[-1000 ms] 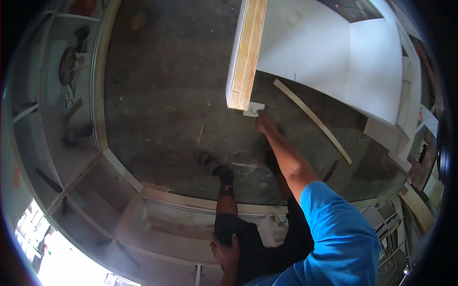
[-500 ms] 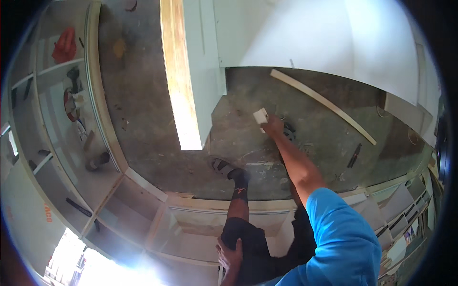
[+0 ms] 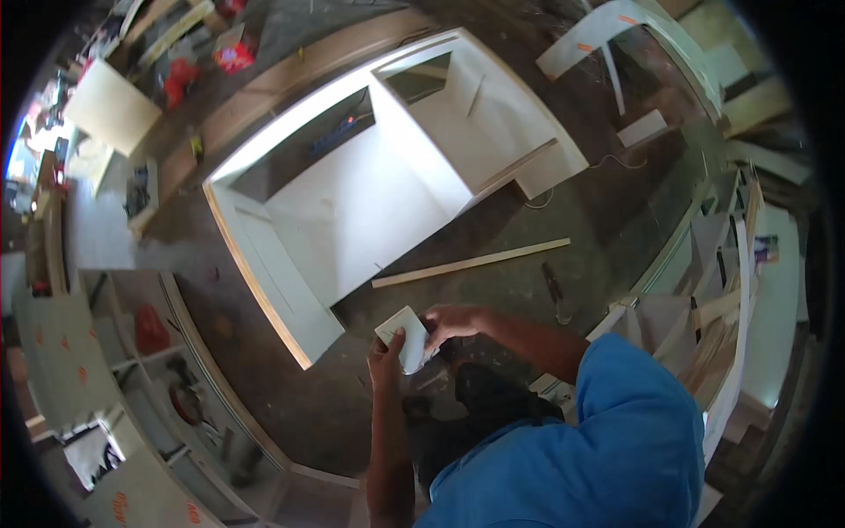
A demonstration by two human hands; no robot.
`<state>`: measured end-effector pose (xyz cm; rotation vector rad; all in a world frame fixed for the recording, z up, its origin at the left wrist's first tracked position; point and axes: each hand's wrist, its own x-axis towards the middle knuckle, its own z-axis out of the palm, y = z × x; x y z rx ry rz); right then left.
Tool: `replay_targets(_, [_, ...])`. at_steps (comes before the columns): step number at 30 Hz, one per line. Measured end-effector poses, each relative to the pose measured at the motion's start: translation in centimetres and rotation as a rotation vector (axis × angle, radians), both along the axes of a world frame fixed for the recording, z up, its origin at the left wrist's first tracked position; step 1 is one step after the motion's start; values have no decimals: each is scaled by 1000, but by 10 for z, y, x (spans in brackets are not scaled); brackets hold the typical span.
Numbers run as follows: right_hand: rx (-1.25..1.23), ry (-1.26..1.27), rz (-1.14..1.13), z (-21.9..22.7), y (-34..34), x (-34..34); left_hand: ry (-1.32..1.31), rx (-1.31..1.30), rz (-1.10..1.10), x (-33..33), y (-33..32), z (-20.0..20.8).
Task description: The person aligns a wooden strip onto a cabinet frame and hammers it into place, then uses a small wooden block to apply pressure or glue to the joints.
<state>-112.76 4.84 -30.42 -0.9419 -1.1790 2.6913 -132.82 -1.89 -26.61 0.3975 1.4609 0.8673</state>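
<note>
A small pale rectangular block (image 3: 401,333) is held between both hands in front of my body, above the floor. My left hand (image 3: 385,363) grips its near left side, the thumb pressed on its pale face. Around its right side close the fingers of my right hand (image 3: 452,323). A thin white sheet or flap shows at the block's lower edge; I cannot make out whether it is part of it. Just beyond my hands stands a white open cabinet carcass (image 3: 352,220) with a raw wood edge (image 3: 255,277) on its left side.
A pale wooden strip (image 3: 475,262) lies on the floor beside the cabinet, near a dark narrow tool (image 3: 552,283). At lower left, a shelved unit holds a red bag (image 3: 152,330) and several loose items. Another white compartmented unit (image 3: 673,321) stands at right. A pale board (image 3: 112,107) leans at far left.
My right hand has drawn the block back from low over the floor. My left hand has left my knee and taken hold of it too. The view has shifted, showing the whole cabinet.
</note>
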Motion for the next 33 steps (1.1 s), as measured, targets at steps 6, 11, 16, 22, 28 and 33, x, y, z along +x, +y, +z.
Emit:
replay_targets(6, [198, -501, -254, 4, -21, 209, 44, -63, 45, 31, 35, 65])
replay_targets(11, [591, -1445, 185, 11, -78, 326, 170, 135, -88, 35, 64, 78])
replay_targets(16, [520, -1374, -610, 64, -91, 293, -135, 81, -262, 58, 92, 100])
replay_targets(22, [25, 81, -1252, 115, -52, 149, -386, 144, -621, 72, 123, 123])
replay_targets(28, [-246, 549, -1168, 182, 6, 34, -245, 314, -1065, 50, 193, 129])
replay_targets(33, [-86, 399, -1151, 178, 35, 33, -188, 322, -1244, 51, 253, 127])
